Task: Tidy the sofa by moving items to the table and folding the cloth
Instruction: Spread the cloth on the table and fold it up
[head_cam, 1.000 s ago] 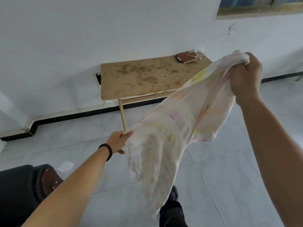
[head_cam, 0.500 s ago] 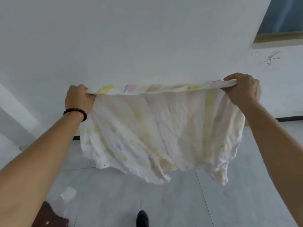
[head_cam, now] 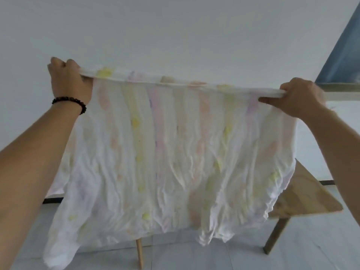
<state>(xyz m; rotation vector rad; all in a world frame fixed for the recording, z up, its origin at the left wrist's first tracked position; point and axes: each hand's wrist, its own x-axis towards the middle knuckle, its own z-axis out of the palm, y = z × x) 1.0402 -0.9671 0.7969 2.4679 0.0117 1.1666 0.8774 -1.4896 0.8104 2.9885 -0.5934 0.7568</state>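
Two hands, left hand [head_cam: 68, 82] and right hand [head_cam: 298, 100], grip one cloth [head_cam: 175, 162]

Items counted: one pastel-striped cloth [head_cam: 175, 152]; two hands, left hand [head_cam: 68, 82] and right hand [head_cam: 298, 98]; one dark beaded bracelet [head_cam: 70, 103]; one wooden tabletop [head_cam: 307, 193]; two table legs [head_cam: 139, 254] visible.
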